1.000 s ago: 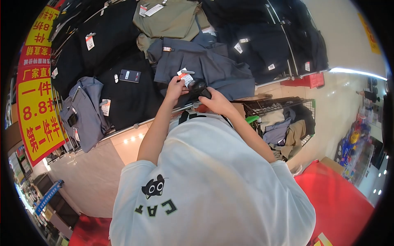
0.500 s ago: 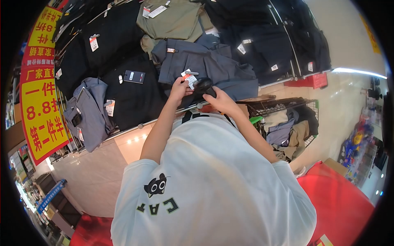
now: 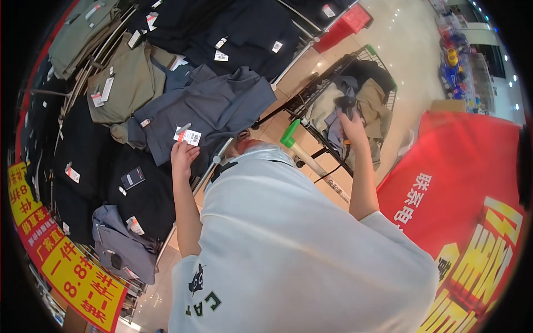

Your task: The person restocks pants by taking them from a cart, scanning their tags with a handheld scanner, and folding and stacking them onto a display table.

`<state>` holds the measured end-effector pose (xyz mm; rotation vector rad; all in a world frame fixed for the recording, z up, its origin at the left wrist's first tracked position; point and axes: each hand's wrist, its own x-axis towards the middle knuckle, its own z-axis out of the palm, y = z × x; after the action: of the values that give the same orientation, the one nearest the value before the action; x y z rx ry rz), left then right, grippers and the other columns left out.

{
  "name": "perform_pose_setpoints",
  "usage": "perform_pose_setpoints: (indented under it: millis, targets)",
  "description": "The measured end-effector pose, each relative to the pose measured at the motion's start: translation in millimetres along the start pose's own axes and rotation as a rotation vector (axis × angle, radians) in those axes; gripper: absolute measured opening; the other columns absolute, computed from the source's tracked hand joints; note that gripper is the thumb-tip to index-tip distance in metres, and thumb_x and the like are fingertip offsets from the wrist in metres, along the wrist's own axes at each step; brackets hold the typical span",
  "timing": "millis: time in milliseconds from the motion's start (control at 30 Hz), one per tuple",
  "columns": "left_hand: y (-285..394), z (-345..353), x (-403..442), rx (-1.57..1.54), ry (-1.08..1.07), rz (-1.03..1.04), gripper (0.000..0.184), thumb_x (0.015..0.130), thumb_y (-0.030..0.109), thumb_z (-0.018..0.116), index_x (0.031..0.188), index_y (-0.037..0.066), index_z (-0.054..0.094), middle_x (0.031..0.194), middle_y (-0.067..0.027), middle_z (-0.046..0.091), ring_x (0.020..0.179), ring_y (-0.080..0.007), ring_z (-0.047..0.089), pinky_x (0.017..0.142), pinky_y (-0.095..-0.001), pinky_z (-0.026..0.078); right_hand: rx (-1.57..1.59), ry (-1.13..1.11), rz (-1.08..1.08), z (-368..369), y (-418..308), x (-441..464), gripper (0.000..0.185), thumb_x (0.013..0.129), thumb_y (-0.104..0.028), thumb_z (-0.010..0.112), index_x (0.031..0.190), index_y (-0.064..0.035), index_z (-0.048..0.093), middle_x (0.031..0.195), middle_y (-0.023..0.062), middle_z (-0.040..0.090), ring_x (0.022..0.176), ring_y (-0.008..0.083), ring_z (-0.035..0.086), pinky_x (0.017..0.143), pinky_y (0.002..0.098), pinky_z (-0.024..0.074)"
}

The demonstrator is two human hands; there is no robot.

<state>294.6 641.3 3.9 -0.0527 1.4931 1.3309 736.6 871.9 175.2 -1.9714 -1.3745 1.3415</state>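
The left hand (image 3: 183, 159) is pinching a white price tag (image 3: 188, 136) on the dark grey garment (image 3: 202, 105) spreading beyond it. The right hand (image 3: 353, 125) – well apart – is gripping a black handheld device (image 3: 345, 102) over the clothes-filled cart (image 3: 371, 51), whose green handle (image 3: 289, 134) is sitting between both hands.

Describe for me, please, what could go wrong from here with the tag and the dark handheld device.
The left hand pinches the white tag on the grey garment; a tug might tear it or drag the cloth.

The right hand holds the dark device above the clothes in the cart; if dropped, it could be lost among them.
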Motion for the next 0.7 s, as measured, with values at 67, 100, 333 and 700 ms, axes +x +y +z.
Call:
perform_pose_setpoints:
  millis: [67,100,333,700]
  targets:
    - [3,-2,-3,0.010,0.001,-0.011,0.029,0.101,0.026,0.050,0.116,0.000,0.050,0.099,-0.0153,0.066,0.086,-0.0244,0.069,0.077,-0.0346,0.057,-0.017,0.026,0.058,-1,41,24,0.031,0.092,-0.031,0.064,0.099,-0.0045,0.050,0.070,0.0020,0.051,0.053,0.0117,0.050,0.045,0.0288,0.0421]
    - [4,-3,-5,0.013,0.003,-0.022,0.031,0.101,0.026,0.050,0.116,0.000,0.050,0.099,-0.0154,0.066,0.086,-0.0242,0.068,0.077,-0.0345,0.057,-0.017,0.030,0.110,1,64,39,0.032,0.092,-0.032,0.064,0.098,-0.0042,0.050,0.069,0.0028,0.051,0.053,0.0127,0.051,0.045,0.0296,0.0422]
    - [-4,-15,-11,-0.019,-0.002,-0.040,0.032,0.100,0.026,0.050,0.121,0.001,0.048,0.103,-0.0203,0.066,0.090,-0.0279,0.068,0.080,-0.0376,0.057,0.050,-0.155,0.295,32,108,81,0.034,0.089,-0.033,0.065,0.075,-0.0033,0.056,0.063,0.0047,0.054,0.053,0.0156,0.052,0.048,0.0318,0.0410]
    - [-3,-15,-29,0.003,0.035,-0.097,0.029,0.102,0.028,0.045,0.115,0.002,0.050,0.100,-0.0170,0.066,0.088,-0.0258,0.067,0.080,-0.0375,0.056,-0.495,-0.303,0.368,50,125,139,0.041,0.086,-0.041,0.067,0.077,-0.0005,0.065,0.068,0.0099,0.060,0.057,0.0198,0.057,0.056,0.0362,0.0451]
